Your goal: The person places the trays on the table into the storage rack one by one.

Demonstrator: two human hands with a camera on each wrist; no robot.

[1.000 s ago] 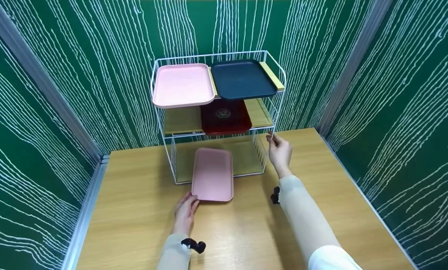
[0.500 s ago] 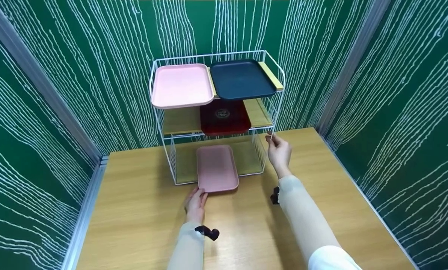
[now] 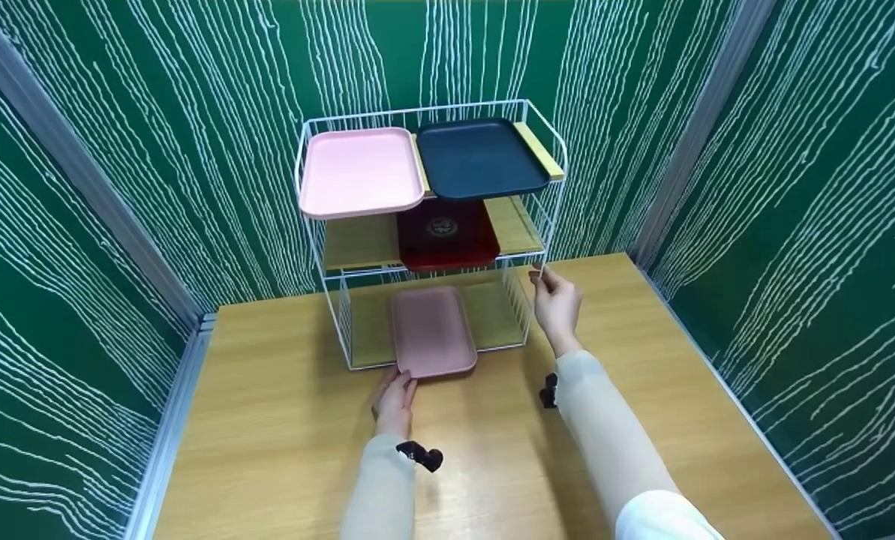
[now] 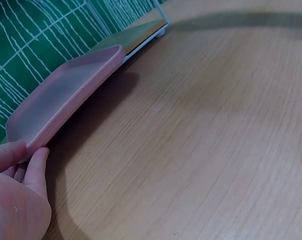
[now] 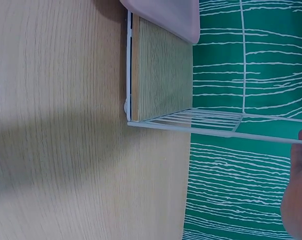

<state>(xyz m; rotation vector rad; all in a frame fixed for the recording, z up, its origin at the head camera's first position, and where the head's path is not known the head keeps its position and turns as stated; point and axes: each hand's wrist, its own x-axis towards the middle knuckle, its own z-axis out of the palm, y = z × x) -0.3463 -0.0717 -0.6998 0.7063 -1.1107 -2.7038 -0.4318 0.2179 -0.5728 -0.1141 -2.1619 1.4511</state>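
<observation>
My left hand [image 3: 394, 403] pinches the near left corner of a pink tray [image 3: 433, 330], thumb on top and fingers below, as the left wrist view shows. The far part of this tray [image 4: 66, 90] lies over the bottom shelf of a white wire rack [image 3: 328, 307]; its near end sticks out past the shelf edge, above the table. My right hand [image 3: 557, 304] grips the rack's front right upright [image 5: 271, 138] just under the middle shelf. A light pink tray [image 3: 362, 171] and a dark blue tray [image 3: 482, 159] lie side by side on the top shelf.
A dark red tray [image 3: 447, 236] with a round emblem lies on the middle shelf. The rack stands at the back of a wooden table [image 3: 267, 435]. Green walls [image 3: 57, 225] with white streaks enclose the table on the back and both sides.
My left hand has moved forward and right, and the pink tray has slid farther into the bottom level of the rack. My right hand keeps its hold on the upright.
</observation>
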